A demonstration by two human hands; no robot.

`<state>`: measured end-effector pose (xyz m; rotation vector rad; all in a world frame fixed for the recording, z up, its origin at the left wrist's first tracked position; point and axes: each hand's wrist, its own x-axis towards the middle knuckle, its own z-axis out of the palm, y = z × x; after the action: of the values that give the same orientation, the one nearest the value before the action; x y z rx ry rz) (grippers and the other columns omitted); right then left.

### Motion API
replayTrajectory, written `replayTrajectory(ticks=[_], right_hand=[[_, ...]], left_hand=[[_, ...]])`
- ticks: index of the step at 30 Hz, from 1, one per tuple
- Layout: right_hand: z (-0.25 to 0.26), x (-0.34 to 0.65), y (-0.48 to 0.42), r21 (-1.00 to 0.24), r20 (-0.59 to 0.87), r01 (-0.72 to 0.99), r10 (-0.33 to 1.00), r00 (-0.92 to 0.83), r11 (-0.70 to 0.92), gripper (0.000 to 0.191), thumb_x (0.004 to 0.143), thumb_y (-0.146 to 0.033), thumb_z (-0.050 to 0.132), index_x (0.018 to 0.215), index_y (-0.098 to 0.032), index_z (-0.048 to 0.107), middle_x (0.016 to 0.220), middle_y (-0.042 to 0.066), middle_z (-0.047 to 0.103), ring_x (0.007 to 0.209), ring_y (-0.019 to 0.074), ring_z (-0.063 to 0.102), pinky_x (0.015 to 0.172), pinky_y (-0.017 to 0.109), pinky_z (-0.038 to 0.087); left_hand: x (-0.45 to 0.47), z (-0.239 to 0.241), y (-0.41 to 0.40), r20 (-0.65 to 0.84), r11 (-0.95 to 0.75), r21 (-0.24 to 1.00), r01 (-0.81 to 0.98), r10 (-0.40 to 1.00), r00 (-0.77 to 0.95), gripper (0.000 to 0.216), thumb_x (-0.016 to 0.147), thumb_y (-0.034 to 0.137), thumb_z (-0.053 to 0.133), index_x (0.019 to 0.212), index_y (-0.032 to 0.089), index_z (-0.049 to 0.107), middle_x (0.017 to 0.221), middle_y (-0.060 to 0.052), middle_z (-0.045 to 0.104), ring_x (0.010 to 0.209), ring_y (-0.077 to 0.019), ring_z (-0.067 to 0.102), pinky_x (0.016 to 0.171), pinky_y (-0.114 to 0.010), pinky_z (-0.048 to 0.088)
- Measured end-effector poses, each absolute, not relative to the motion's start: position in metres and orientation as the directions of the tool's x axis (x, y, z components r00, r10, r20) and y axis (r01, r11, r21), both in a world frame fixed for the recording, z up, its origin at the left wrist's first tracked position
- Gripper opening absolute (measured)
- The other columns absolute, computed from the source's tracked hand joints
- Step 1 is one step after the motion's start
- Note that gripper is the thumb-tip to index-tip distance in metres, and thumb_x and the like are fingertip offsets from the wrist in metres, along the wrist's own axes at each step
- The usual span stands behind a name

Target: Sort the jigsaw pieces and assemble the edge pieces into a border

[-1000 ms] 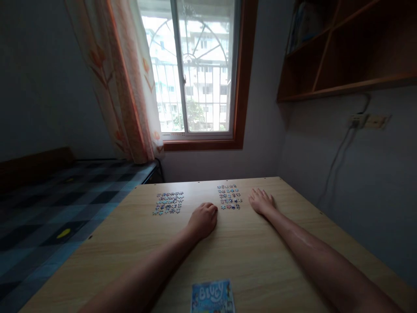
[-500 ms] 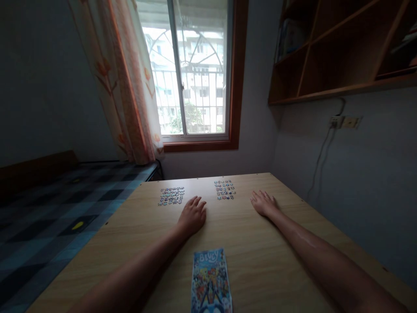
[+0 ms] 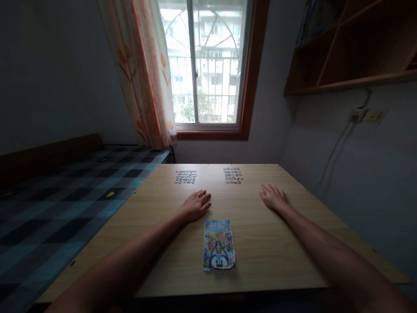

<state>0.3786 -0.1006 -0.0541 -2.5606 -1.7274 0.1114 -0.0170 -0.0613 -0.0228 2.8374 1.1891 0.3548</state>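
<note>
My left hand (image 3: 196, 204) lies flat on the wooden table (image 3: 267, 252), palm down with fingers spread, holding nothing. My right hand (image 3: 273, 198) rests flat the same way, further right. Between my forearms, near the front edge, lies a colourful picture card (image 3: 218, 244) with blue lettering. Two sets of small jigsaw pieces are laid out in rows at the far side: one on the left (image 3: 185, 177), one on the right (image 3: 233, 175). Both hands are short of the pieces and touch neither set nor the card.
A bed with a dark checked cover (image 3: 61, 195) runs along the table's left side. Behind the table is a window (image 3: 210, 65) with a patterned curtain (image 3: 146, 74). Wooden shelves (image 3: 352, 48) hang on the right wall above a socket (image 3: 358, 115) with a cable.
The view has pulled back and tilted down, so the whole card and the table's front edge show. My left hand went from curled to flat and both hands sit nearer me.
</note>
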Motion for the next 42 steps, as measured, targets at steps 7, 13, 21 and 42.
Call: replayTrajectory(ticks=[7,13,21,42], right_hand=[[-0.0573,0.3829,-0.0975,-0.066,-0.037,0.920,0.922,0.385,-0.386,0.063,0.102,-0.053,0.020,0.160,-0.030,0.025,0.168,0.007,0.022,0.154,0.0304,0.021,0.121,0.057,0.015],[-0.0582,0.3849,-0.0938,-0.067,-0.036,0.920,0.922,0.386,-0.387,0.062,0.102,-0.053,0.021,0.160,-0.032,0.025,0.169,0.007,0.021,0.154,0.0313,0.019,0.120,0.059,0.015],[-0.0563,0.3823,-0.0940,-0.072,-0.030,0.918,0.921,0.388,-0.389,0.062,0.102,-0.053,0.021,0.160,-0.032,0.025,0.168,0.007,0.022,0.154,0.0306,0.021,0.120,0.059,0.016],[-0.0568,0.3791,-0.0953,-0.089,-0.017,0.918,0.922,0.386,-0.386,0.061,0.102,-0.051,0.022,0.160,-0.032,0.027,0.168,0.005,0.023,0.154,0.0296,0.020,0.120,0.059,0.017]], left_hand=[[-0.0139,-0.0222,-0.0588,0.201,-0.699,0.175,0.693,0.714,0.670,0.049,0.102,0.040,0.036,0.139,0.017,0.058,0.149,-0.012,0.054,0.143,-0.0258,0.042,0.120,-0.042,0.030],[-0.0143,-0.0217,-0.0580,0.240,-0.690,0.217,0.690,0.723,0.647,0.049,0.102,0.037,0.032,0.134,0.015,0.063,0.144,-0.014,0.058,0.138,-0.0258,0.048,0.119,-0.042,0.034],[-0.0185,-0.0233,-0.0532,0.263,-0.697,0.256,0.670,0.717,0.645,0.044,0.095,0.024,0.041,0.129,0.017,0.066,0.142,-0.012,0.060,0.135,-0.0262,0.052,0.117,-0.043,0.038],[-0.0207,-0.0198,-0.0582,0.265,-0.701,0.242,0.671,0.713,0.649,0.043,0.094,0.021,0.043,0.129,0.017,0.066,0.141,-0.012,0.061,0.135,-0.0248,0.052,0.116,-0.042,0.039]])
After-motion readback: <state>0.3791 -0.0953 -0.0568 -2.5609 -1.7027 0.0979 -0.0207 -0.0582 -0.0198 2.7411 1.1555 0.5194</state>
